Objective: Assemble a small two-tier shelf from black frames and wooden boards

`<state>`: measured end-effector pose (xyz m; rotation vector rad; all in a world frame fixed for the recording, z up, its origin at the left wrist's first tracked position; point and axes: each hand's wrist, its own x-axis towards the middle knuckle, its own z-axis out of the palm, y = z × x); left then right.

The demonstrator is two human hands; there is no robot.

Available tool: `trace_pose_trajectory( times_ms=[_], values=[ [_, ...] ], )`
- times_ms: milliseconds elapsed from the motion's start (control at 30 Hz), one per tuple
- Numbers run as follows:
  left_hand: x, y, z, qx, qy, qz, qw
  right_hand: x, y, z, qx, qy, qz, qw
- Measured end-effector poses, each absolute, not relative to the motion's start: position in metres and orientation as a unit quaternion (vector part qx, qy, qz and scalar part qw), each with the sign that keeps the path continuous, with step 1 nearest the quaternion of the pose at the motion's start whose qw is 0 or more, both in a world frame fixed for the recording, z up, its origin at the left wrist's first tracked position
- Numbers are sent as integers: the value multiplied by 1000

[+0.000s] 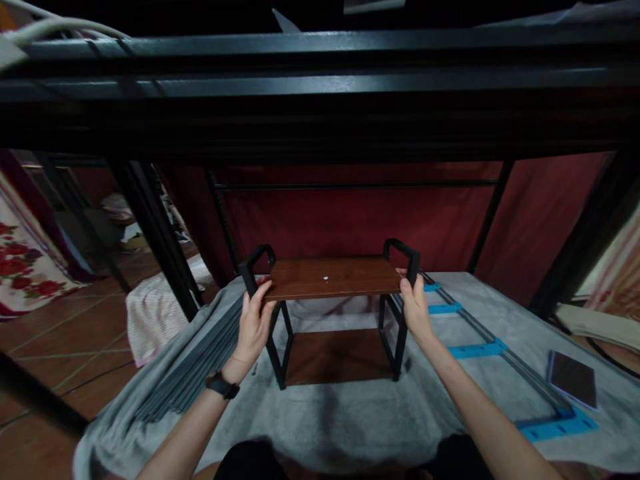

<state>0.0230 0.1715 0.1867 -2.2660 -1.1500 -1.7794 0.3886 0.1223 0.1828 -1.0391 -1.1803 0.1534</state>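
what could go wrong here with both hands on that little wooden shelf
1. The small shelf stands on a soft grey blanket, so its thin black legs may rock or tip.
2. The left hand and right hand grip the top board at its ends beside the black handles; fingers might get pinched there.
3. The metal rail with blue brackets lies close on the right and could be knocked.

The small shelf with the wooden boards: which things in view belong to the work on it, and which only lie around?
In hand:
- small shelf, its top board gripped at both ends
- left hand
- right hand

Lying about:
- grey blanket under the shelf
- bundle of grey rods
- rail with blue brackets
- dark notebook
- striped cloth
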Motion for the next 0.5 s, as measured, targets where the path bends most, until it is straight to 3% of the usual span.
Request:
trace_pose_trajectory(
  times_ms=[333, 500],
  values=[
    [40, 163, 179, -650, -394, -641, -107, 407, 109, 178, -475, -551, 108, 677],
    [36, 162, 177, -628, -425, -641, -117, 410, 109, 171, -471, -573, 127, 659]
  ],
)
